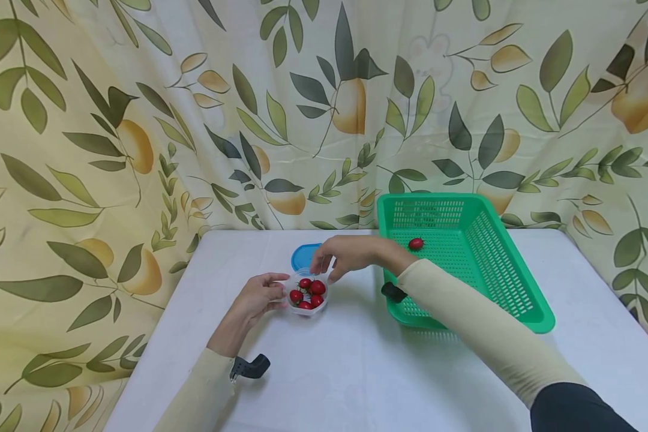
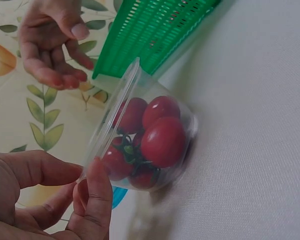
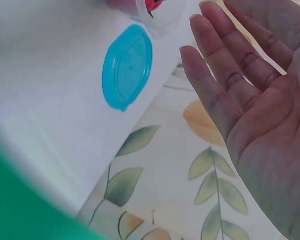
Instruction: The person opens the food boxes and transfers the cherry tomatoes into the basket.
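A clear plastic tub with several cherry tomatoes inside stands on the white table. At its left rim my left hand pinches the plastic between thumb and fingers, as the left wrist view shows closely. My right hand hovers just above and beyond the tub, holding nothing; its fingers look loosely extended in the right wrist view. Behind the tub lies a blue lid, flat on the table and partly covered by the right hand in the head view.
A green plastic basket stands on the right of the table, under the right forearm. One cherry tomato lies inside it near the left wall. A leaf-patterned curtain hangs along the table's back edge.
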Motion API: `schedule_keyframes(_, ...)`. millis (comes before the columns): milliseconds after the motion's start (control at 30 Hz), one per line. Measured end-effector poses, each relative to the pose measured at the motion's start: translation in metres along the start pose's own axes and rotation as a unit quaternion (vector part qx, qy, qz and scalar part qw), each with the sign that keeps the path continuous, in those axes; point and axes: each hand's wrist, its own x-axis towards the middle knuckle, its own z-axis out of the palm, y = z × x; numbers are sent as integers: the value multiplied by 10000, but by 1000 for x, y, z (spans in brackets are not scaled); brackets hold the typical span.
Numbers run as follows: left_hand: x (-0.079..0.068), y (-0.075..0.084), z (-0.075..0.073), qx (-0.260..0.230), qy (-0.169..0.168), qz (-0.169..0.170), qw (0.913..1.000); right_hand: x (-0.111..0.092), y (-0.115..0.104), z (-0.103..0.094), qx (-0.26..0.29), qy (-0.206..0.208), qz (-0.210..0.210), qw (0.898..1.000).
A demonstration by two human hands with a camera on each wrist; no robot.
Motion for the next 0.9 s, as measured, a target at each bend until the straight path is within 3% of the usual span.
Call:
schedule_keyframes(567, 0, 1, -1, -43, -80, 19, 10000, 36, -3, 25, 122, -304, 217, 9992)
schedule_keyframes(900, 1, 1, -1, -115, -29, 0, 9999, 47, -6, 33, 142, -370, 437, 9983)
